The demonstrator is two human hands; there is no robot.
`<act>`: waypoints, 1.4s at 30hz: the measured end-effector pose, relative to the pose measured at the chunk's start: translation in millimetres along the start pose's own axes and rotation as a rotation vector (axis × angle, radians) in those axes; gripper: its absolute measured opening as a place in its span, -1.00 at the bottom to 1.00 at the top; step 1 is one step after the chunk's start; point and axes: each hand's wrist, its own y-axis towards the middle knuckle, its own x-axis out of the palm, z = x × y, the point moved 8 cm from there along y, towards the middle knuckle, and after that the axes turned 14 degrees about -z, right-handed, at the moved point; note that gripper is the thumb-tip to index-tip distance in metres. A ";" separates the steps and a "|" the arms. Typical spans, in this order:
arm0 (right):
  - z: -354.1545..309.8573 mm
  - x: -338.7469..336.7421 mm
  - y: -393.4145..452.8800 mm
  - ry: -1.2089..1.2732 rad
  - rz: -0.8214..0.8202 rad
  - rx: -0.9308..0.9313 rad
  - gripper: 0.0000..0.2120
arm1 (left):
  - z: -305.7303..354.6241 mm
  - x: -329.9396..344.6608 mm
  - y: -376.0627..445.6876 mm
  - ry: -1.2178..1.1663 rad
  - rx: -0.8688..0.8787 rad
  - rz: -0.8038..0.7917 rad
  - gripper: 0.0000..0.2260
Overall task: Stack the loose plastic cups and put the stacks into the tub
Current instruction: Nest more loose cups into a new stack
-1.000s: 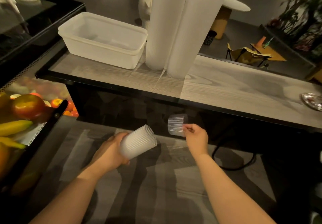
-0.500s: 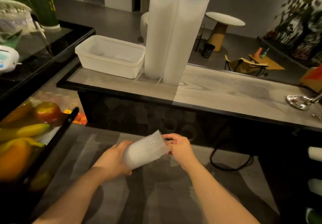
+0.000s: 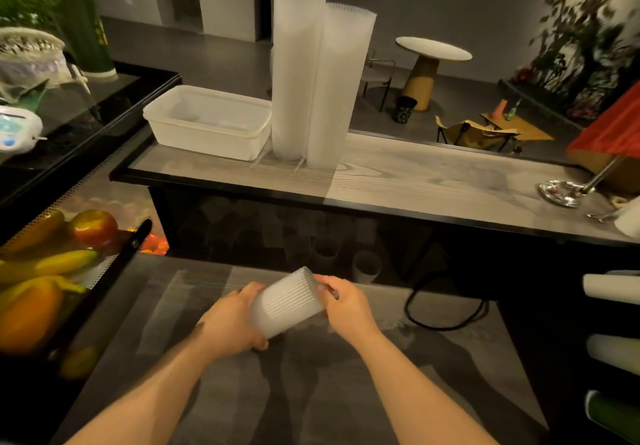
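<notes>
A short stack of ribbed translucent cups (image 3: 287,302) lies tilted between both hands above the low grey counter. My left hand (image 3: 230,321) grips its closed end from the left. My right hand (image 3: 346,302) holds the rim end, fingers curled on it. The white tub (image 3: 207,120) sits on the raised wooden shelf at the back left. Two tall cup stacks (image 3: 318,77) stand upright just right of the tub. Under the shelf, two loose cups (image 3: 365,266) stand in the dark recess.
A fruit bin with bananas and an apple (image 3: 52,271) lies at the left. A black cable (image 3: 446,309) loops on the counter at the right. A metal lamp base (image 3: 561,193) stands on the shelf's right end. Rolled items (image 3: 611,294) line the right edge.
My right hand brought a single cup to the one in my left hand and pushed it in; the two are now nested. The view has tilted up and back.
</notes>
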 end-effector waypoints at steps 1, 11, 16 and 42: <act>8.9 -4.2 1.1 0.005 0.010 0.007 -0.68 | 1.1 1.4 0.0 -0.001 -0.003 0.001 -0.13; 111.6 -63.6 39.6 -0.471 -0.059 0.331 -0.63 | -10.9 2.5 -8.8 -0.041 -0.093 0.037 -0.13; 123.8 -61.1 55.3 -0.509 -0.121 0.289 -0.56 | -22.0 8.9 -13.1 -0.079 -0.159 0.052 -0.10; 69.0 -59.2 76.4 0.411 0.276 0.085 -0.83 | -39.1 19.7 12.1 -0.104 -0.283 -0.009 -0.07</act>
